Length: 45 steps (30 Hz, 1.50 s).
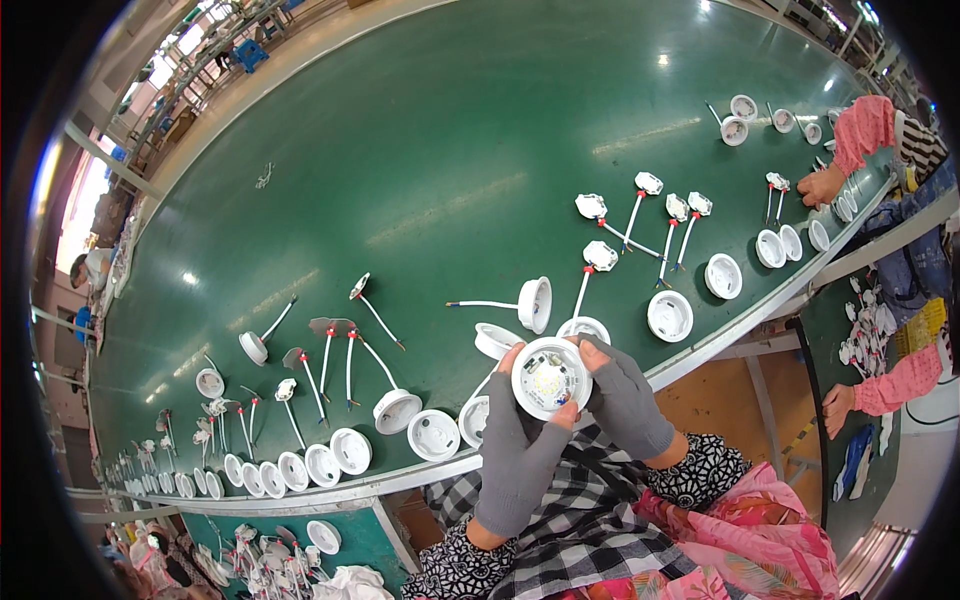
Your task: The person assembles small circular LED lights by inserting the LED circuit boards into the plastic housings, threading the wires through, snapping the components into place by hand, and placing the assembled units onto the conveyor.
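Between both hands I hold a white round lamp housing (525,393) with its open face up. Inside it sits a circuit board (552,380) with small parts on it. My left hand (522,455), in a grey fingerless glove, grips the left rim, its thumb at the lower edge. My right hand (628,405), gloved alike, closes on the right rim. Just beyond, an upright white housing (537,305) has a white cord (482,303) leading left. Another housing (494,341) lies tilted beside my left fingertips, and one more (586,327) is partly hidden behind my right fingers.
The green conveyor belt (400,190) carries several white cups (433,435) along its metal edge (420,476). Corded boards (600,257) lie farther in. At right, a co-worker's hand (822,186) in a pink sleeve reaches over the belt. A lower shelf (375,540) holds piled corded parts (270,565).
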{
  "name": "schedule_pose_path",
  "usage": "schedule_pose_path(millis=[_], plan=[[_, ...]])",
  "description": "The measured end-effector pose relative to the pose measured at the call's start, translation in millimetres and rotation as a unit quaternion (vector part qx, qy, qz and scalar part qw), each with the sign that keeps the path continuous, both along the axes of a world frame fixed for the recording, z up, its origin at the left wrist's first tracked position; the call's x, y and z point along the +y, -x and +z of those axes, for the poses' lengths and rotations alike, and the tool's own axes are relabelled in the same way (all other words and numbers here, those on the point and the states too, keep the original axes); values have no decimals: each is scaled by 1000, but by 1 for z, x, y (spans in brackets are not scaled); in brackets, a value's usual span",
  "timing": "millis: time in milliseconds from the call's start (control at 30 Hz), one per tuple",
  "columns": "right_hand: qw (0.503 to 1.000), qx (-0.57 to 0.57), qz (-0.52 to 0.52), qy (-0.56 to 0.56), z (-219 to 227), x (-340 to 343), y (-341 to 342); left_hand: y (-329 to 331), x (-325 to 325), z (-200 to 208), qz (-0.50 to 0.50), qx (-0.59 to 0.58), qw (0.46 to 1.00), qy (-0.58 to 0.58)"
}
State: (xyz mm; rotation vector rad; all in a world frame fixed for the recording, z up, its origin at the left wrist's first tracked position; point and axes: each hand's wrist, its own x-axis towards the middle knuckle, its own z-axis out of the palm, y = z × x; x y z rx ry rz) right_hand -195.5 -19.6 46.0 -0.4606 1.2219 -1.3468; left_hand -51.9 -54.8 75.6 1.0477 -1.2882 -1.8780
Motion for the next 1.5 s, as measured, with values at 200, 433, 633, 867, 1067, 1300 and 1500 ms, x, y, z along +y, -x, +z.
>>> schedule_pose_path(millis=[200, 433, 633, 867, 1067, 1300, 1500], plan=[[992, 113, 6, 59, 5, 2, -1, -1, 2, -5, -19, 10, 999, 28], [998, 63, 20, 19, -8, 0, 5, -2, 4, -6, -22, -10, 999, 36], [999, 19, 30, 20, -2, 1, 5, 0, 11, -6, -24, -24, 995, 90], [999, 30, 36, 28, -4, 0, 3, -1, 16, -9, -16, -52, 987, 152], [998, 45, 39, 37, -1, -1, 1, -3, 18, -8, -12, -57, 983, 175], [996, 68, 35, 47, 0, -1, -2, -7, 17, -7, -12, -39, 989, 143], [983, 164, 27, 75, 7, 0, -4, -16, 12, -4, -30, 9, 999, 25]])
